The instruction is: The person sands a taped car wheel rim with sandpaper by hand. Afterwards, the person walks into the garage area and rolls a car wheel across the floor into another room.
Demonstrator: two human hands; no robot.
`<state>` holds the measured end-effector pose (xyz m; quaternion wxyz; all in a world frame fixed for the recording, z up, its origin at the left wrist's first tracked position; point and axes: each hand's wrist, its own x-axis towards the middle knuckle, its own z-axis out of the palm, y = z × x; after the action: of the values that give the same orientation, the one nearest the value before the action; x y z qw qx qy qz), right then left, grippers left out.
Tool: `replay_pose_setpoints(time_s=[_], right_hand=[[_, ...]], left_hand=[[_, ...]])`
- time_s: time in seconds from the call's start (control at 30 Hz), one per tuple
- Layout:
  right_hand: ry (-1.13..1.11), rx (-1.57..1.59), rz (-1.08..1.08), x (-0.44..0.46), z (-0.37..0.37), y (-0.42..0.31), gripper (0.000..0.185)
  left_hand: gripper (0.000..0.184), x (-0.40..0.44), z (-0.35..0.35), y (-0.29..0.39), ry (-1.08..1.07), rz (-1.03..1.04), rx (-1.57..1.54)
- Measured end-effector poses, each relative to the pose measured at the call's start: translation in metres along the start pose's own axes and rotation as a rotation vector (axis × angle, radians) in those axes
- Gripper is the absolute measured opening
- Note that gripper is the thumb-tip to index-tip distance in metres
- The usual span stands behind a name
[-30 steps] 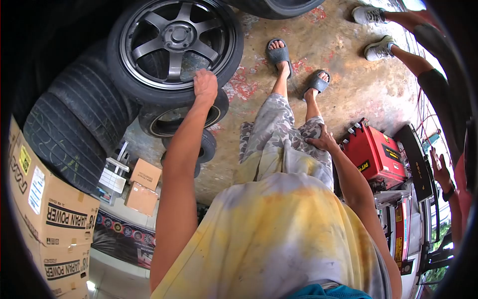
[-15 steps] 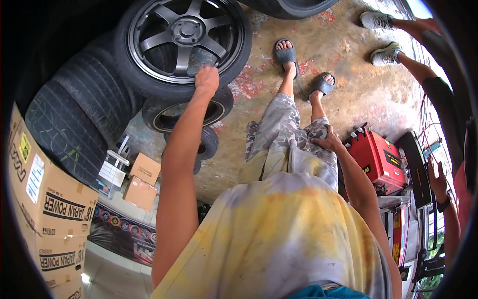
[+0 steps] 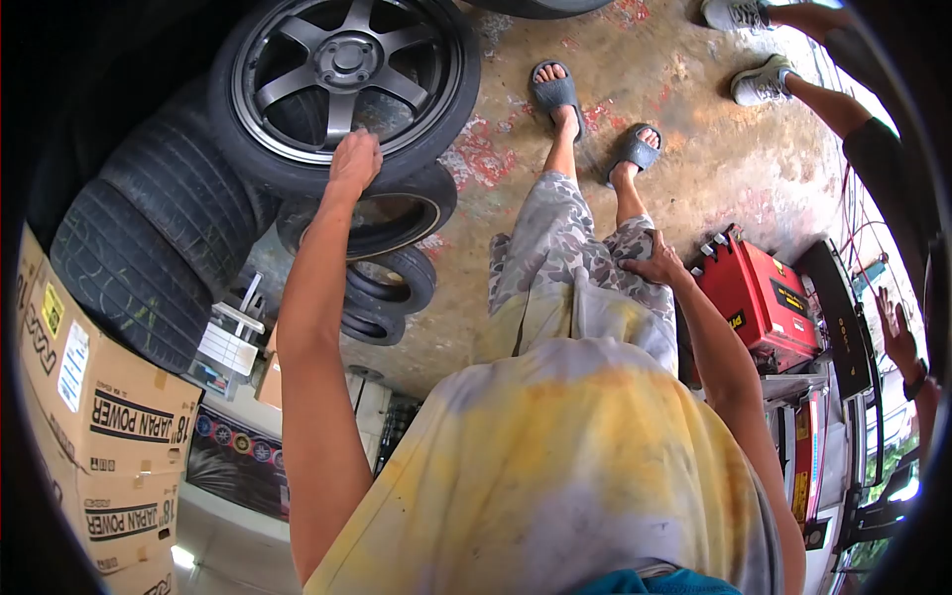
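Note:
A large tyre on a grey six-spoke wheel (image 3: 340,114) is at the upper left. My left hand (image 3: 355,164) is closed in a fist over its near rim edge. The fingertips are turned away, and whether they grip the rim or something small is hidden. My right hand (image 3: 654,263) lies on my right leg near the knee, over the camouflage trousers (image 3: 555,233), thumb apart from the fingers and nothing in it. Below the wheel several loose tyres (image 3: 448,203) are piled one behind another.
Dark tyres (image 3: 129,268) are stacked at left beside cardboard boxes (image 3: 139,412). A red machine (image 3: 764,302) is at right. Another person's shoes (image 3: 762,81) and raised hand (image 3: 897,332) show at the right side. Another tyre (image 3: 540,8) lies at the top edge.
My left hand has shifted left along the rim, and the wheel sits further left in view. My right hand stays on my leg. The other person's hand has turned with fingers spread.

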<state>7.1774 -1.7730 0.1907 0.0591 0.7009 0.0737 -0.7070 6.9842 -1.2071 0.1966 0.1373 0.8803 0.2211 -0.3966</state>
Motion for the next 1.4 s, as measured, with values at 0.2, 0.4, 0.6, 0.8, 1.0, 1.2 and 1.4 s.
replay_pose_setpoints(time_s=[0.2,0.4,0.6,0.8,1.0,1.2,1.4], right_hand=[[0.010,0.004,-0.025,-0.004,-0.009,0.001,0.117],[0.004,0.028,-0.043,-0.008,-0.014,0.002,0.116],[0.007,0.003,-0.063,-0.001,-0.010,0.010,0.121],[-0.011,0.004,-0.050,-0.002,-0.014,0.008,0.120],[-0.022,-0.031,-0.032,-0.002,-0.020,0.002,0.120],[-0.022,-0.046,-0.022,0.003,-0.018,0.006,0.124],[0.011,0.001,-0.022,0.009,-0.015,0.016,0.122]], left_hand=[[0.013,-0.003,0.003,0.004,0.059,0.046,-0.024],[0.014,0.008,0.007,0.017,0.024,-0.050,-0.054],[0.028,0.043,-0.013,0.030,-0.204,-0.301,-0.044],[0.041,0.074,-0.008,0.034,-0.244,-0.318,0.027],[0.054,0.074,-0.006,0.020,-0.395,-0.309,0.025],[0.063,0.065,-0.021,0.010,-0.488,-0.352,0.006],[0.056,0.040,-0.050,-0.009,-0.456,-0.339,0.055]])
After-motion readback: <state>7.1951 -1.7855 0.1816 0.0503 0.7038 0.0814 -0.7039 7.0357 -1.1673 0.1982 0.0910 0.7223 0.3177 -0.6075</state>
